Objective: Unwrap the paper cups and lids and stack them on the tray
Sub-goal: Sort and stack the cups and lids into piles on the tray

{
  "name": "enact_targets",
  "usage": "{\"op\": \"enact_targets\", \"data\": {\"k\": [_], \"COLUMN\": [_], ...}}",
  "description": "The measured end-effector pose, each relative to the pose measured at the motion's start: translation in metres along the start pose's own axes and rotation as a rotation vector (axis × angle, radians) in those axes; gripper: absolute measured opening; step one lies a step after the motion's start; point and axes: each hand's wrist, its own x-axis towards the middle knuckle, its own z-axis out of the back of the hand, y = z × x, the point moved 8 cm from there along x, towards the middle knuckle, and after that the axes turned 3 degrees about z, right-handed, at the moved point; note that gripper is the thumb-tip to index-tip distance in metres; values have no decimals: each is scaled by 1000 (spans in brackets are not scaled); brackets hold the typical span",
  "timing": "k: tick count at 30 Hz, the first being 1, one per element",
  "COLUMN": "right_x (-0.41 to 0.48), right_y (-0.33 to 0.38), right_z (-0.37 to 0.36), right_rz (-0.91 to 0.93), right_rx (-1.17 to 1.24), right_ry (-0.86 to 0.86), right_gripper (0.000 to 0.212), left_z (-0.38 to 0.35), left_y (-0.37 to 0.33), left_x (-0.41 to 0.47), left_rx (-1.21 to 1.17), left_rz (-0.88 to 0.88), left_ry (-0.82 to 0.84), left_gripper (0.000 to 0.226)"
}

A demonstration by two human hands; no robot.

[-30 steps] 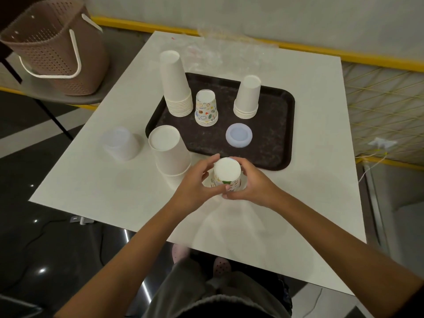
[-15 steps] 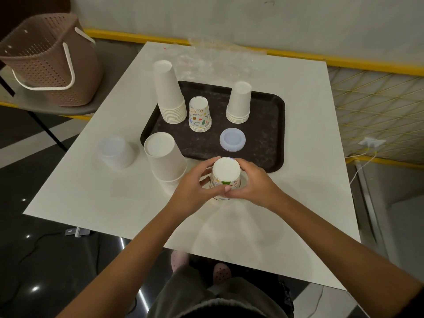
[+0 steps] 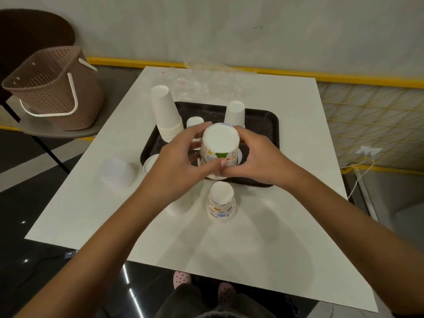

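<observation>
Held cup: A printed paper cup is held upside down, with its flat, round white base turned up. The tapered wall is white paper printed with small coloured figures, and a green patch is seen just under the base. Whether more cups are nested inside cannot be told.
Place of held cup: It is held in the air over the near edge of the tray, clear of the table.
Left hand: The left hand is curled round the cup's left side, fingers bent against the wall.
Right hand: The right hand is wrapped round the right side, with the thumb pressed on the printed wall.
Second printed cup: A second printed cup is stood upside down on the table, just in front of the tray.
White stacks: A tall white stack and a shorter white stack, both of plain matte paper and inverted, are set on the tray.
Tray: Dark, rectangular, with rounded corners, a raised rim and a dull speckled surface.
Table: White, smooth and square-edged.
Translucent cups: Cloudy plastic cups are stood inverted on the table, left of the tray.
Wrapper: Crinkled clear plastic film is laid at the far edge of the table.
Basket: A brown perforated basket with a pale handle is seen at the left.
</observation>
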Motion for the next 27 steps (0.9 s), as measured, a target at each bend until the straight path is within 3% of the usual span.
{"op": "enact_targets", "data": {"k": [7, 14, 21, 27], "right_x": [44, 103, 155, 172], "right_y": [14, -5, -54, -107], "right_z": [6, -5, -24, -52], "right_rz": [29, -20, -126, -242], "right_rx": [-31, -15, -31, -25], "right_ry": [-68, -114, -137, -148], "right_gripper": [73, 72, 72, 72], "left_z": [35, 50, 41, 21], "left_y": [-13, 21, 81, 132], "left_x": [43, 102, 153, 163], "left_rx": [133, 177, 123, 96], "left_rz": [-78, -126, -64, 102], "left_ry": [46, 137, 134, 200], "left_gripper": [63, 62, 63, 55]}}
